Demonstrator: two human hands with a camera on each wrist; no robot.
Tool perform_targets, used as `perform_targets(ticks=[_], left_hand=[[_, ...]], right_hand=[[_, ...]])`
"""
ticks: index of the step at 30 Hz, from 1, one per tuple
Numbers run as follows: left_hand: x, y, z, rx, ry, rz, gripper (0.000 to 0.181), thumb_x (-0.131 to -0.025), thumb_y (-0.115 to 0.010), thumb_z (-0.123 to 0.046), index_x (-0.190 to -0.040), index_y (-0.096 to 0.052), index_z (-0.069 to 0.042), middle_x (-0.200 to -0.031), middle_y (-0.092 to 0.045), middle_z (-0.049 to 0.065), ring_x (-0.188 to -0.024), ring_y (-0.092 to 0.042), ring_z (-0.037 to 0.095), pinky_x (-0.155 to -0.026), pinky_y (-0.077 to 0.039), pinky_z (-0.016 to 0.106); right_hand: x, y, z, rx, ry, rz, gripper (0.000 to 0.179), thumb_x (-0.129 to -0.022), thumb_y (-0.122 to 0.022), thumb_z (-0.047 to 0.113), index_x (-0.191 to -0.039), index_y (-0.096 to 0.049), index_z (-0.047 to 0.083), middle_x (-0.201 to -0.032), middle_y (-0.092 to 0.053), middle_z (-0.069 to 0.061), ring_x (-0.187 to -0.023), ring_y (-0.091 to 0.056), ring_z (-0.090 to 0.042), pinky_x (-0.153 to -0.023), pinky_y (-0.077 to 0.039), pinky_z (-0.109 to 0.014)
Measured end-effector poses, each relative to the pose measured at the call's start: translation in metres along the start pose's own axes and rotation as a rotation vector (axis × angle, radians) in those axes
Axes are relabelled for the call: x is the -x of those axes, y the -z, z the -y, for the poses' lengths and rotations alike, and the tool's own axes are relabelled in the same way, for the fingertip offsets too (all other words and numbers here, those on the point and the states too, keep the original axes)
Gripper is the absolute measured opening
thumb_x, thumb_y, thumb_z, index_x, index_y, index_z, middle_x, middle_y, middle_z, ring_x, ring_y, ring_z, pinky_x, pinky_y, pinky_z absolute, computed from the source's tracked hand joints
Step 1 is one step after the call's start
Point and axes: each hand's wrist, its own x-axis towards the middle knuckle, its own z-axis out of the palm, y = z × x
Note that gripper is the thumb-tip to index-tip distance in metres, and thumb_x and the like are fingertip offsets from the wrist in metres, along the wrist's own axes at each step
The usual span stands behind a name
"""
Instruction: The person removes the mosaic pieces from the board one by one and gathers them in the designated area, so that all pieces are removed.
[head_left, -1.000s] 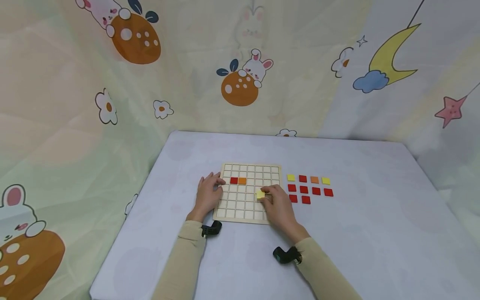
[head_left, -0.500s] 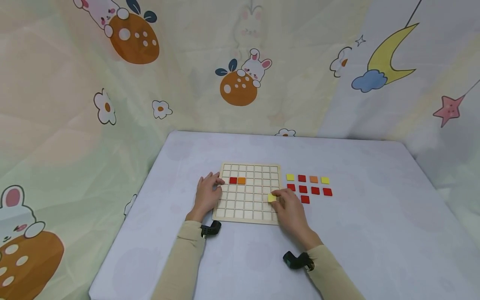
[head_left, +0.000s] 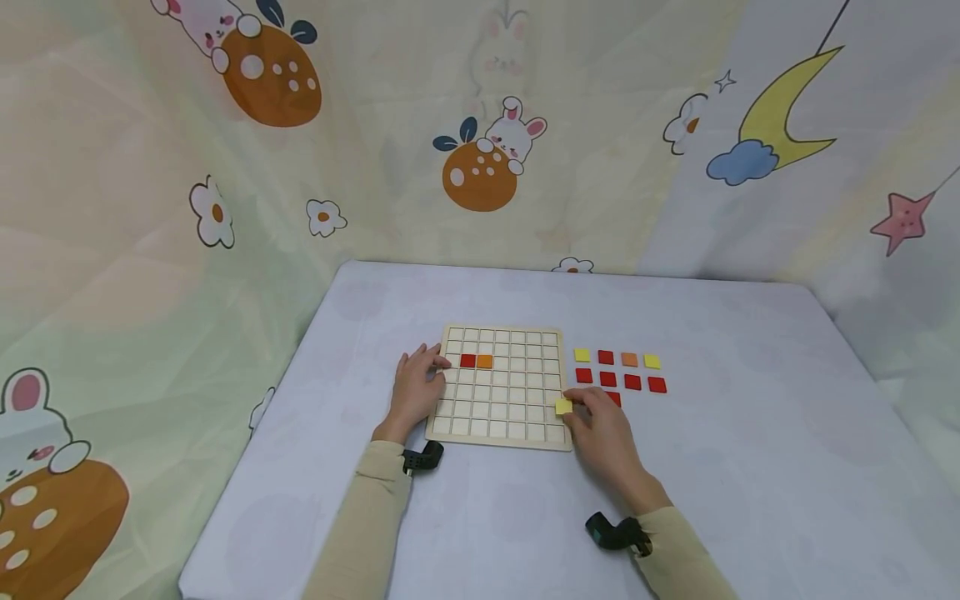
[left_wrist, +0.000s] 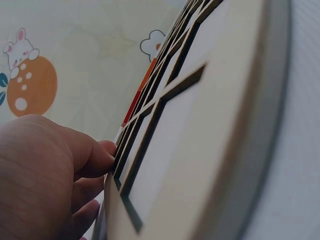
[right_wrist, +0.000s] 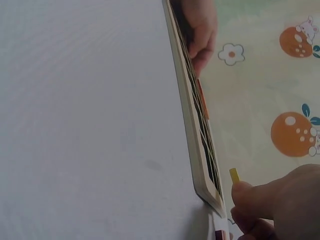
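Observation:
In the head view, a square wooden grid board (head_left: 517, 389) lies on the table, with a red tile (head_left: 468, 361) and an orange tile (head_left: 484, 362) side by side in its upper left cells. My left hand (head_left: 417, 390) rests at the board's left edge, fingertips touching the rim; the left wrist view shows its fingers (left_wrist: 95, 159) there up close. With thumb and fingertip, my right hand (head_left: 606, 429) pinches a yellow tile (head_left: 563, 407) that overlaps the board's right edge. In the right wrist view that yellow tile (right_wrist: 234, 175) stands out past the thumb.
To the right of the board, loose tiles lie in rows: yellow tiles (head_left: 652, 362), an orange tile (head_left: 629, 359) and several red tiles (head_left: 632, 382). My right hand partly covers the nearest row. A cartoon-printed cloth (head_left: 390, 125) hangs behind the table (head_left: 750, 417).
My right hand has moved right and a little toward me, carrying the yellow tile from over the board's cells to its right edge. The left hand has stayed put.

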Motion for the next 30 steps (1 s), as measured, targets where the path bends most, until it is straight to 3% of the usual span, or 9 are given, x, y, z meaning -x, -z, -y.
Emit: perform_targets(ticks=[12,23,30], left_hand=[[-0.001,0.000,0.000,-0.002,0.000,0.008,0.019,-0.091,-0.053,-0.005,-0.101,-0.068,-0.012,-0.147,-0.048,0.008,-0.145,-0.030,0.026,-0.122,-0.003,0.042],[-0.001,-0.003,0.000,-0.003,-0.003,0.000,0.019,-0.090,-0.053,-0.006,-0.100,-0.068,-0.012,-0.147,-0.049,0.009,-0.144,-0.031,0.027,-0.122,-0.004,0.043],[-0.002,-0.002,0.000,-0.011,0.001,0.004,0.019,-0.092,-0.052,-0.006,-0.101,-0.068,-0.012,-0.148,-0.048,0.008,-0.144,-0.030,0.027,-0.122,-0.004,0.044]], right_hand=[[0.000,0.009,-0.018,-0.022,-0.044,-0.056,0.031,-0.089,-0.070,0.010,-0.120,-0.064,0.009,-0.119,-0.059,-0.009,-0.110,-0.057,-0.029,-0.092,-0.055,-0.048],[0.002,0.018,-0.032,-0.013,-0.102,-0.110,0.035,-0.089,-0.071,0.012,-0.123,-0.064,0.010,-0.118,-0.059,-0.009,-0.107,-0.056,-0.026,-0.087,-0.057,-0.047],[-0.002,0.022,-0.037,-0.022,-0.095,-0.143,0.036,-0.090,-0.070,0.013,-0.124,-0.064,0.009,-0.119,-0.058,-0.009,-0.103,-0.054,-0.027,-0.081,-0.058,-0.044]])
